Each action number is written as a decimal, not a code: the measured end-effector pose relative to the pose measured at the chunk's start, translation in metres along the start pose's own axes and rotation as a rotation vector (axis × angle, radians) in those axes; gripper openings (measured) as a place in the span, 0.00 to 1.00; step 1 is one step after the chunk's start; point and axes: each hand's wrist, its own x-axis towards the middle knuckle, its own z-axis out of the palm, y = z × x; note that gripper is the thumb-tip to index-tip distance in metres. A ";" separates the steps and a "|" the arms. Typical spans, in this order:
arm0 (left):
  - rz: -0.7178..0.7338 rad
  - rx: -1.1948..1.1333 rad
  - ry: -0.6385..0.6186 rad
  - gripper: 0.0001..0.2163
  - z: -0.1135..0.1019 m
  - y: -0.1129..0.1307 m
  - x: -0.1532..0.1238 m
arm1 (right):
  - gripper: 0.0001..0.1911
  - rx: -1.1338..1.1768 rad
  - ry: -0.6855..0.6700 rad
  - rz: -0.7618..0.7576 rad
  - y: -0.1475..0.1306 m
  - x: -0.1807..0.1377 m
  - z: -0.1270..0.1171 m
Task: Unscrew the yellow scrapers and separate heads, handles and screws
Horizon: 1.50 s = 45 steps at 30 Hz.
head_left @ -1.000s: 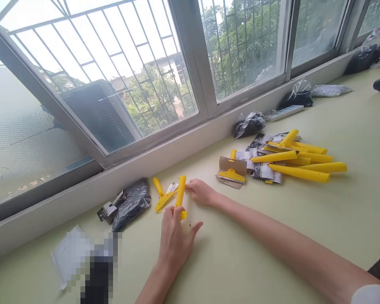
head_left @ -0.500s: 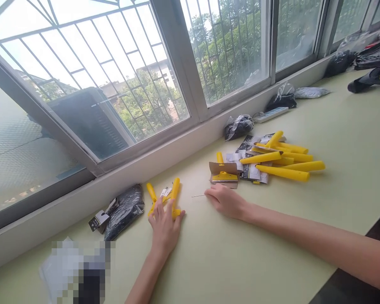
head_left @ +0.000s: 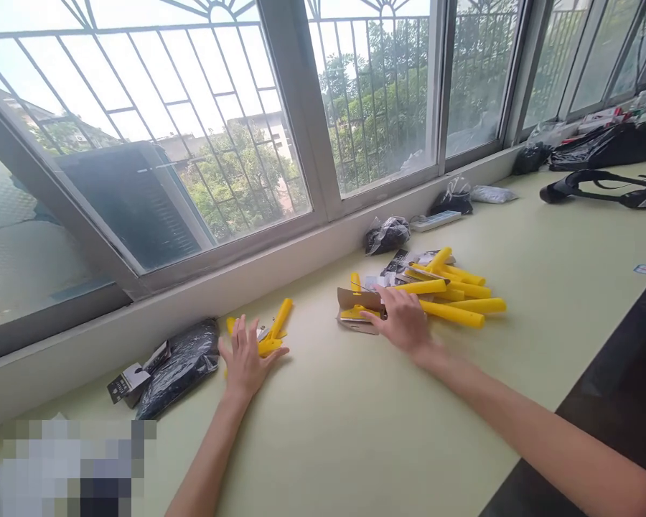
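My left hand (head_left: 245, 362) rests over two yellow-handled scrapers, fingers spread and not wrapped round them. One scraper (head_left: 281, 319) points its handle up and right from beside my fingers; the other is mostly covered by them. My right hand (head_left: 406, 319) is closed at the right end of another yellow scraper (head_left: 355, 314), with thumb in front and fingers behind its brown cardboard sleeve (head_left: 349, 296). A thin metal rod (head_left: 364, 288) seems to stick out past those fingers, though it is faint. Several more yellow scrapers (head_left: 457, 310) with printed cards lie piled just beyond this hand.
A black plastic-wrapped packet (head_left: 180, 366) and a small printed carton (head_left: 132, 380) lie left of my left hand. By the sill are bagged dark items (head_left: 387, 235) and a white power strip (head_left: 436, 220). A black strapped object (head_left: 603, 190) lies far right.
My right hand has moved from the bare tabletop up to the sleeved scraper and closed there. My left hand has spread over the two scrapers. The view has swung right.
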 end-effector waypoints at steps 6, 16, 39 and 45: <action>0.155 -0.348 0.190 0.16 -0.019 0.033 -0.016 | 0.18 0.080 -0.059 0.107 0.010 0.010 0.022; 0.065 -0.690 -0.066 0.14 -0.030 0.141 -0.042 | 0.21 0.435 -0.156 -0.037 -0.049 -0.034 0.025; 0.128 -0.694 -0.200 0.18 -0.058 0.139 -0.059 | 0.18 0.057 -0.007 -0.309 -0.039 -0.029 0.024; 0.050 -0.677 -0.186 0.18 -0.053 0.139 -0.060 | 0.17 0.084 -0.002 -0.467 -0.051 -0.033 0.022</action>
